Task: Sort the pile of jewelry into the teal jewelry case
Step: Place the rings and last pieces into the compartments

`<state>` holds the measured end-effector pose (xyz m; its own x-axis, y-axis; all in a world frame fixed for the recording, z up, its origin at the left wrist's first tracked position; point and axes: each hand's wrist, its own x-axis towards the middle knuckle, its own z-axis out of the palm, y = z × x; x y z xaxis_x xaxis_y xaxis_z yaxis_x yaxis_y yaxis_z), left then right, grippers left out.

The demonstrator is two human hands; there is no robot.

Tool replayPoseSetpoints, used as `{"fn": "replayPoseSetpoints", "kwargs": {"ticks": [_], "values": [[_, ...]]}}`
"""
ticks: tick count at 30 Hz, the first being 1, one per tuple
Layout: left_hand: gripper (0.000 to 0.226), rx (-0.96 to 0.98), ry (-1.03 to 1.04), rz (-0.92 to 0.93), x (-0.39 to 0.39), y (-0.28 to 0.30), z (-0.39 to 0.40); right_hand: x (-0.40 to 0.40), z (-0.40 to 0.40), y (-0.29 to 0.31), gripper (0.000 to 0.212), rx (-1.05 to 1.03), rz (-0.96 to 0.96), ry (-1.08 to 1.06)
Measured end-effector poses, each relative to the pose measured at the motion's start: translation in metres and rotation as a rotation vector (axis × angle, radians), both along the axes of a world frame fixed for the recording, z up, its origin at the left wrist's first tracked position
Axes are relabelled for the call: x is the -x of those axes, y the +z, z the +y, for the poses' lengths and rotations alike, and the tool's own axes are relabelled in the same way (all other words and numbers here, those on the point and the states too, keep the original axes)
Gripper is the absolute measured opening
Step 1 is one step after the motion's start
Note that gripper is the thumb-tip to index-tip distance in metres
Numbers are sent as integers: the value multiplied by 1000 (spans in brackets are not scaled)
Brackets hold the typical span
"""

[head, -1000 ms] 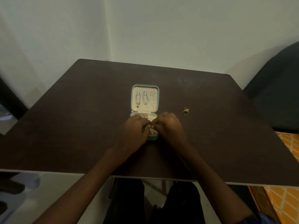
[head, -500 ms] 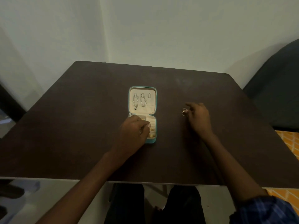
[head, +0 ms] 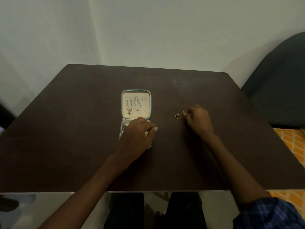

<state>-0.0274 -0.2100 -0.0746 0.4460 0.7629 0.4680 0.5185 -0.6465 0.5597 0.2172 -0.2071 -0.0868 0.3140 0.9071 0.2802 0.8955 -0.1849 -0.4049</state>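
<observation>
The teal jewelry case (head: 122,103) lies open at the table's middle. Its cream lid panel holds two silver chain pieces (head: 129,104) and a small stud. My left hand (head: 137,135) rests over the case's lower tray and hides most of it; a gold glint shows under the thumb. To the right, my right hand (head: 198,120) pinches a small gold ring (head: 184,111) at its fingertips, just above the table. A second gold ring (head: 177,116) lies on the table just left of those fingertips.
The dark brown table (head: 82,129) stands in a corner of pale walls. A dark chair (head: 280,88) stands off the table's right side. An orange patterned floor (head: 293,146) shows at the right edge.
My right hand left the case, moved right to the rings and picked one up. My left hand stayed on the lower tray, its thumb now stretched over the case's right edge.
</observation>
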Motion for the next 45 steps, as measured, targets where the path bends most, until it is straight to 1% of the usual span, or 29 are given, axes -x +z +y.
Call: {"fn": "replayPoseSetpoints", "kwargs": {"ticks": [3, 5, 7, 9, 11, 13, 17, 19, 23, 28, 33, 41, 45], "values": [[24, 31, -23, -33, 0, 4, 2, 18, -15, 20, 13, -48, 185, 90], [27, 86, -46, -66, 1, 10, 3, 36, -26, 39, 10, 29, 282, 231], [31, 181, -82, -122, 3, 16, 3, 55, -34, 56, 9, 150, 376, 372], [31, 293, -121, -187, 7, 22, 3, 70, -36, 66, 10, 208, 468, 467], [29, 389, -148, -291, 13, 27, 2, 82, -36, 73, 11, 206, 531, 520], [24, 443, -139, -370, 20, 31, 4, 92, -36, 75, 12, 183, 566, 544], [15, 428, -65, -456, 30, 33, 9, 109, -33, 69, 13, 92, 578, 537], [14, 407, -35, -436, 33, 29, 12, 113, -31, 64, 15, 68, 543, 517], [13, 421, -14, -381, 33, 20, 19, 115, -24, 54, 17, -22, 249, 466], [12, 299, 65, -154, 21, 12, 23, 110, -10, 27, 26, 68, 13, 396], [13, 256, 48, 22, 18, 4, 26, 112, -16, 18, 26, 109, -62, 338], [12, 203, 45, 65, 20, 4, 27, 117, -16, 22, 27, 86, -88, 323], [17, 155, 25, 143, 19, 5, 26, 117, -16, 23, 26, 100, -122, 319]]}}
